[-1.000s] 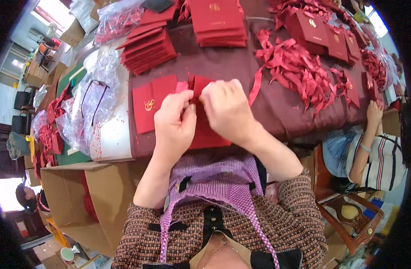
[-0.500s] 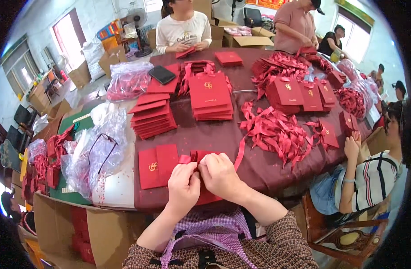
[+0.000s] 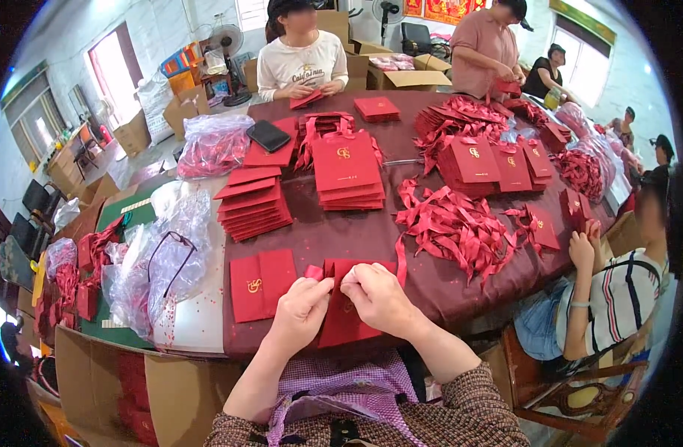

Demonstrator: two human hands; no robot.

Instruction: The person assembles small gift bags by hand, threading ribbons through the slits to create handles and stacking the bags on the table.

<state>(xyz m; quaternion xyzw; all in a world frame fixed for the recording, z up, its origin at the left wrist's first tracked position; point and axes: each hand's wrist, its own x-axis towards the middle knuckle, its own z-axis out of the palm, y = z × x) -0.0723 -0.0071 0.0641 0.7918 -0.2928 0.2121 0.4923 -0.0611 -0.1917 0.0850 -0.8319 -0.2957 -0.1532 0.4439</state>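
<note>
A red paper bag (image 3: 345, 328) lies on the table right in front of me, partly covered by my hands. My left hand (image 3: 302, 307) is closed at its upper left, and a loop of red ribbon (image 3: 313, 273) sticks up from the pinched fingers. Against the bag's top part, my right hand (image 3: 382, 299) is pinched closed; what sits between its fingertips is hidden. To the left lies a flat red bag (image 3: 263, 284) with a gold emblem. Beyond my right hand spreads a tangled heap of red ribbons (image 3: 457, 231).
Stacks of red bags (image 3: 347, 167) stand farther back, near a black phone (image 3: 268, 136). Glasses (image 3: 170, 261) rest on clear plastic at left. An open cardboard box (image 3: 185, 391) stands below the table edge. Co-workers sit and stand around; one in a striped shirt (image 3: 617, 298) is at right.
My hands have moved apart and slightly down, uncovering more of the red bag between them. The view has shifted slightly.
</note>
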